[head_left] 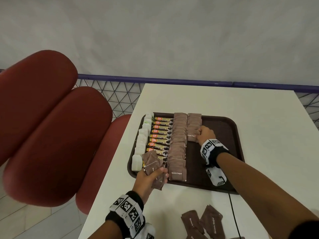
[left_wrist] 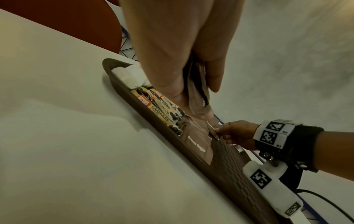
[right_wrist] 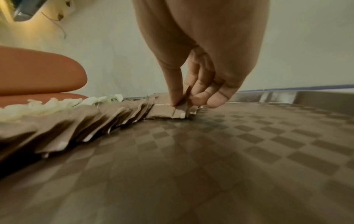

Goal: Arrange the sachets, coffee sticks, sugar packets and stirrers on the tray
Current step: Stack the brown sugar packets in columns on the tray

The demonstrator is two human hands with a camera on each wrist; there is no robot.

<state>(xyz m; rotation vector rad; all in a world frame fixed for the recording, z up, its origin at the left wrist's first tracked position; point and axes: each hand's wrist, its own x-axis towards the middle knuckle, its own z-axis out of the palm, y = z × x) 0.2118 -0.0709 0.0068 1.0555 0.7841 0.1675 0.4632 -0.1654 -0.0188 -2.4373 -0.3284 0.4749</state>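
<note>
**Sugar packets going down in a second row**

While our left hand (head_left: 149,176) grips a fanned bunch of brown sugar packets (head_left: 152,164) at the lower left corner of the tray (head_left: 224,128), our right hand (head_left: 205,135) is at the middle of the tray, thumb and fingers pinching one packet (head_left: 191,135) at the near end of the short row (head_left: 194,124). From the right wrist view the thumb (right_wrist: 175,84) presses down on the packet's face while the curled fingers (right_wrist: 214,97) hold its edge; the packet lies against the others in that row and touches the tray floor.

Across the tray, from left to right in the head view, we see a column of white sachets (head_left: 140,144) along the left rim, then coffee sticks (head_left: 160,135) with orange and yellow labels, then a long row (head_left: 178,144) of overlapping sugar packets running from the far rim to the near one, then the short row, just beside it and reaching only partway down. Right of that, the tray floor is bare brown checkered plastic.

More loose packets (head_left: 203,223) lie on the white table (head_left: 259,107) at the bottom centre of the head view, near the frame's lower edge and apart from the tray. A black cable (head_left: 232,209) runs over the table beside them. Red cushions (head_left: 43,128) fill the left of the frame, with a blue rail (head_left: 155,80) and wire mesh behind the table.
</note>
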